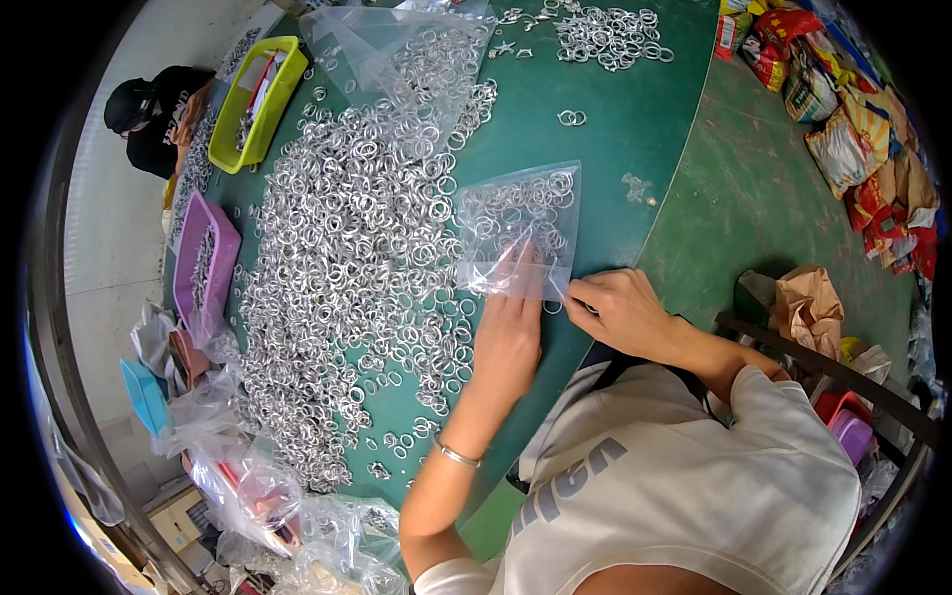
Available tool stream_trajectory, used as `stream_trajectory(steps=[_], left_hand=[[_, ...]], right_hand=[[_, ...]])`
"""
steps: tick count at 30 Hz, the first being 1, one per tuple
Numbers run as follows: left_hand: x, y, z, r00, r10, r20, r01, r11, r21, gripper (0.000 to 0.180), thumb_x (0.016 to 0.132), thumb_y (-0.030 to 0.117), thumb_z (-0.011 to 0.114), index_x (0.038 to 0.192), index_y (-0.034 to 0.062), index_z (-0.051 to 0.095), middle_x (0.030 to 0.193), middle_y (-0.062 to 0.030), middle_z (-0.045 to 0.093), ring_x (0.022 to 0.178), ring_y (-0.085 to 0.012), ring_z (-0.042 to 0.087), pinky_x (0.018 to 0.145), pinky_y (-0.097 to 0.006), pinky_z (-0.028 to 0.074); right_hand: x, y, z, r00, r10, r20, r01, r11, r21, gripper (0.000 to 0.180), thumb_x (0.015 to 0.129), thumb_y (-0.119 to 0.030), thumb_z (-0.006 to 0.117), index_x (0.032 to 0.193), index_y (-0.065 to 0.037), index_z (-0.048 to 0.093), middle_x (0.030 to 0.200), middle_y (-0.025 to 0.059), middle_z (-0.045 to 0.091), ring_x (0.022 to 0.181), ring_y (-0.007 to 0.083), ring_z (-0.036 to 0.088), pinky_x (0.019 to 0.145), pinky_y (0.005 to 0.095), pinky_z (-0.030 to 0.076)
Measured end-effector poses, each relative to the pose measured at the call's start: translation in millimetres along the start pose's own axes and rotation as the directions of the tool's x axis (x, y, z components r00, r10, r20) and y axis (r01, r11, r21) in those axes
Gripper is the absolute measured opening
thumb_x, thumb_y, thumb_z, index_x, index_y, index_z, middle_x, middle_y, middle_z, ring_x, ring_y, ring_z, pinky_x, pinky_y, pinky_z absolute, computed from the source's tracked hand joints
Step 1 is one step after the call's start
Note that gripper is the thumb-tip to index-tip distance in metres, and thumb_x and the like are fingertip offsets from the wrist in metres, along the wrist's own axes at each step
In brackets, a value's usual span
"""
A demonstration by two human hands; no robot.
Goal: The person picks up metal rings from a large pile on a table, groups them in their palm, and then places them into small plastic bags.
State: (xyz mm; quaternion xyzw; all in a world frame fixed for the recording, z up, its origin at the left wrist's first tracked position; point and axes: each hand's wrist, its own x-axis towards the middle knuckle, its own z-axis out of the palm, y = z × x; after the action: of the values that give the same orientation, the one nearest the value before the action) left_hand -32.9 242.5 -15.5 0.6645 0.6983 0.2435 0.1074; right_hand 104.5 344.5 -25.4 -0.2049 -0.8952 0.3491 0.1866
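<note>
A clear plastic bag (521,228) with many silver rings in it lies on the green tabletop, its mouth edge toward me. My left hand (508,342) reaches to the bag with its fingers stretched out; the fingertips show through the plastic, and I cannot tell whether they are inside or under it. At the bag's near right corner, my right hand (625,312) is closed, thumb and forefinger pinching the edge. One loose ring (552,307) lies between my hands. Left of the bag spreads a large heap of silver rings (347,218).
Another clear bag (436,59) of rings lies beyond the heap, near a smaller ring pile (615,38). Yellow-green (246,139) and purple (226,248) baskets stand left. Crumpled plastic (337,531) lies near left. A person (159,114) sits across. Colourful packets (853,139) lie right.
</note>
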Motion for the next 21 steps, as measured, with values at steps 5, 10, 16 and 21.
stream_trajectory(steps=[5,10,16,21], left_hand=[[19.2,-7.4,8.2,0.989,0.098,0.114,-0.120,0.972,0.202,0.054,0.071,-0.005,0.046,0.125,-0.0041,0.038,0.134,-0.0209,0.033,0.125,-0.0385,0.028,0.101,-0.044,0.028],[16.0,-10.8,8.6,0.988,0.085,0.131,-0.097,0.992,0.085,0.056,0.073,-0.004,0.045,0.128,-0.0021,0.035,0.135,-0.0210,0.031,0.125,-0.0386,0.028,0.101,-0.047,0.027],[48.2,-17.5,16.2,0.992,0.128,-0.011,-0.124,0.978,0.169,0.056,0.074,0.003,0.050,0.128,0.0005,0.037,0.136,-0.0183,0.031,0.125,-0.0392,0.027,0.101,-0.052,0.024],[51.0,-16.7,14.0,0.988,0.130,0.084,-0.145,0.967,0.208,0.054,0.073,0.007,0.052,0.126,0.0013,0.040,0.135,-0.0156,0.034,0.125,-0.0388,0.028,0.101,-0.052,0.023]], right_hand=[[-0.5,0.1,0.4,1.000,-0.010,-0.004,0.010,1.000,-0.020,0.012,0.077,-0.012,0.056,0.069,-0.003,0.055,0.059,0.0106,0.057,0.053,0.0301,0.056,0.045,0.0398,0.042],[-2.3,0.7,-0.6,1.000,0.029,-0.009,-0.029,0.999,-0.029,0.012,0.075,-0.012,0.056,0.067,-0.003,0.056,0.060,0.0107,0.057,0.054,0.0301,0.056,0.046,0.0401,0.043],[0.2,-1.0,-2.0,0.999,0.008,0.036,-0.008,1.000,-0.010,0.010,0.073,-0.011,0.056,0.067,-0.003,0.056,0.060,0.0106,0.057,0.054,0.0305,0.056,0.047,0.0399,0.043],[-1.5,4.5,2.5,1.000,0.024,0.008,-0.024,1.000,-0.001,0.010,0.073,-0.012,0.057,0.068,-0.003,0.056,0.060,0.0104,0.058,0.053,0.0307,0.056,0.047,0.0402,0.043]])
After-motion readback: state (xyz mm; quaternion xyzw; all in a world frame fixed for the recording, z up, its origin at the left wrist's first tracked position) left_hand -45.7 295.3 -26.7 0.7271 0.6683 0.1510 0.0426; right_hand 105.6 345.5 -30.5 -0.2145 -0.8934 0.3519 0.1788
